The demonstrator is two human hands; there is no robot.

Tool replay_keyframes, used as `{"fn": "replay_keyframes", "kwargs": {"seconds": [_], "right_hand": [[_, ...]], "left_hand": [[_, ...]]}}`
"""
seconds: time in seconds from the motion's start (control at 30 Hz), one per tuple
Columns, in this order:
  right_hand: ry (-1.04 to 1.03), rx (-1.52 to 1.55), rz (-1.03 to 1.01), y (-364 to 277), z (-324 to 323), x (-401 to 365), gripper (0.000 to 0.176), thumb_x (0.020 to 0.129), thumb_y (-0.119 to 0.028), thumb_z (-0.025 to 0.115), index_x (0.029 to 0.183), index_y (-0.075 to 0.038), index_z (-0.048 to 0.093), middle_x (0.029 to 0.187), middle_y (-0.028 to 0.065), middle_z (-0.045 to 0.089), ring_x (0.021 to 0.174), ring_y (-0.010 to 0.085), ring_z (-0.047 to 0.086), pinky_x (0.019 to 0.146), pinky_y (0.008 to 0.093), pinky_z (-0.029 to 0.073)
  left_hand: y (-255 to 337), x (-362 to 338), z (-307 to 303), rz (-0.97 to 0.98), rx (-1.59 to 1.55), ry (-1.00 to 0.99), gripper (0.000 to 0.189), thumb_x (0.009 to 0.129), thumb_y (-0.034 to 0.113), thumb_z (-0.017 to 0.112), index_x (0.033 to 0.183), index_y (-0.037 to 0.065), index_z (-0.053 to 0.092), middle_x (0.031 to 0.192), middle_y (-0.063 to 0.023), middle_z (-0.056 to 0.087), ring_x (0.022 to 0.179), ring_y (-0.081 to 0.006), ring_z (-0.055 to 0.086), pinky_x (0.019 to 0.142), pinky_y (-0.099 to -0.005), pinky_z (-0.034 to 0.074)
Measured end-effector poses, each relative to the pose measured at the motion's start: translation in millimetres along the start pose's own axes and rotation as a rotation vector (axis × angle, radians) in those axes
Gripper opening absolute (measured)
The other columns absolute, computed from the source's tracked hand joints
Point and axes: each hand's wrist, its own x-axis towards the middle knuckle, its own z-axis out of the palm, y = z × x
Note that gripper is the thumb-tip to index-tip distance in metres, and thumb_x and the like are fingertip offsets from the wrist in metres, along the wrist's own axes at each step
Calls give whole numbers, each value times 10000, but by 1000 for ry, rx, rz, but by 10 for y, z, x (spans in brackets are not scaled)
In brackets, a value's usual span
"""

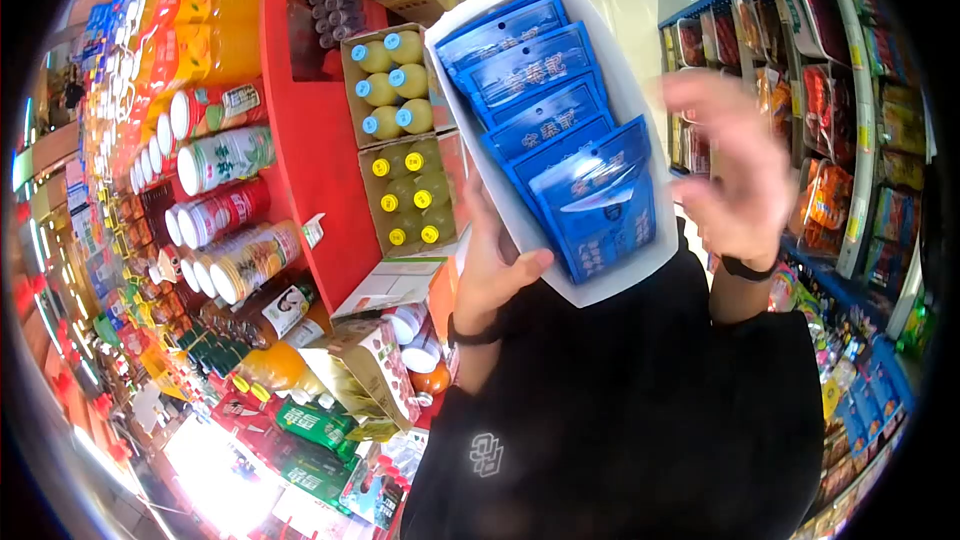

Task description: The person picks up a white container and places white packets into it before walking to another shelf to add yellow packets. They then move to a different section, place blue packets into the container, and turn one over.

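My left hand point(493, 265) grips the lower left edge of a long white cardboard tray point(640, 115), with the thumb over its rim, and holds it up in front of me. Inside the tray stands a row of several blue snack packets point(560, 125), overlapping one behind another. My right hand point(730, 170) hovers just right of the tray, blurred, fingers spread, holding nothing. Both wrists wear dark bands, and my black sleeves fill the lower middle of the view.
A red shelf unit point(300, 110) on the left carries orange drink bottles, cans lying on their sides and cartons of yellow-capped and blue-capped bottles point(405, 195). On the right, blue shelves point(850, 140) hold packaged snacks. A pale floor aisle runs between them.
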Motion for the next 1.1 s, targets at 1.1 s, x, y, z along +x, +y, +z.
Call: {"fn": "replay_keyframes", "kwargs": {"seconds": [1.1], "right_hand": [[-617,800,774,2836,233,1844,813,861,-173,661,1467,-5,146,1438,149,334,1329,241,322,1104,373,257]], "left_hand": [[693,3033,-781,-89,61,173,829,841,240,669,1454,43,145,1417,-130,320,1313,-238,320,1098,-354,244]]}}
